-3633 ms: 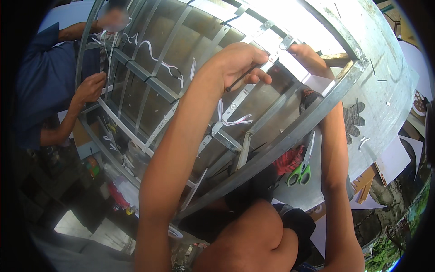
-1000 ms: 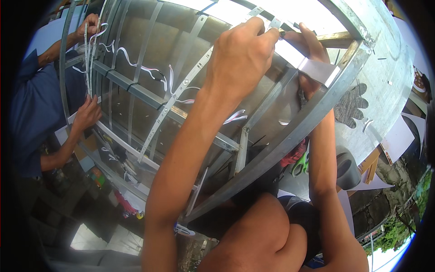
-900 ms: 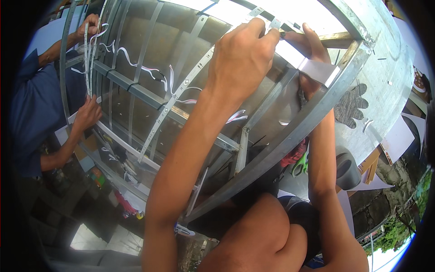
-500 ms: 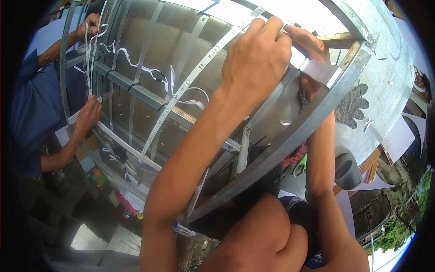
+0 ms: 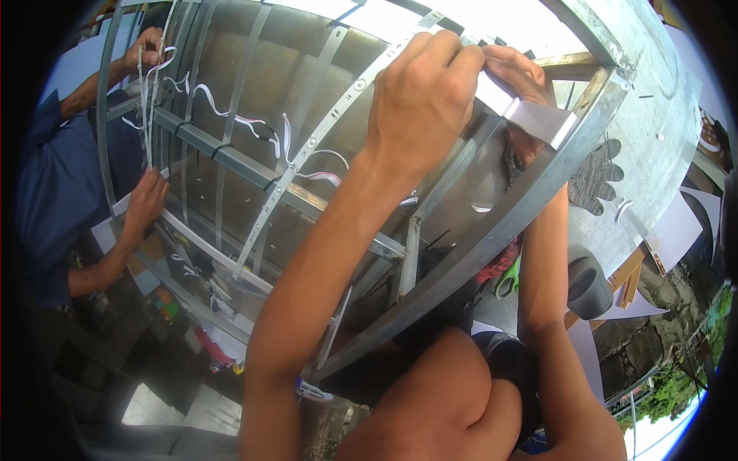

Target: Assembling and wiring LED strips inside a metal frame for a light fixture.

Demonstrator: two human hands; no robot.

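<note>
My left hand (image 5: 424, 96) is closed in a pinch at the upper end of the metal frame; what its fingertips hold is hidden behind its knuckles. Right beside it, my right hand (image 5: 523, 75) reaches up from behind the curved frame bar, its fingers bent around a white strip (image 5: 542, 123). That strip has a folded, flat loose end, which lies over the bar's inner edge. Just left of my left hand runs a light bar (image 5: 311, 144) with small round lenses, slanting down across the frame. Thin white wires (image 5: 288, 138) hang near its middle.
The curved metal bar (image 5: 477, 238) crosses in front of me. At left, a co-worker in a dark blue shirt (image 5: 61, 192) handles a thin strip (image 5: 146, 115). A grey glove (image 5: 596, 180) lies on the metal table (image 5: 653, 146), near a dark cup (image 5: 588, 288). Green-handled scissors (image 5: 507, 284) are below.
My left hand has shifted slightly left and down, while my right hand stays near the same spot. More of the white strip shows between them.
</note>
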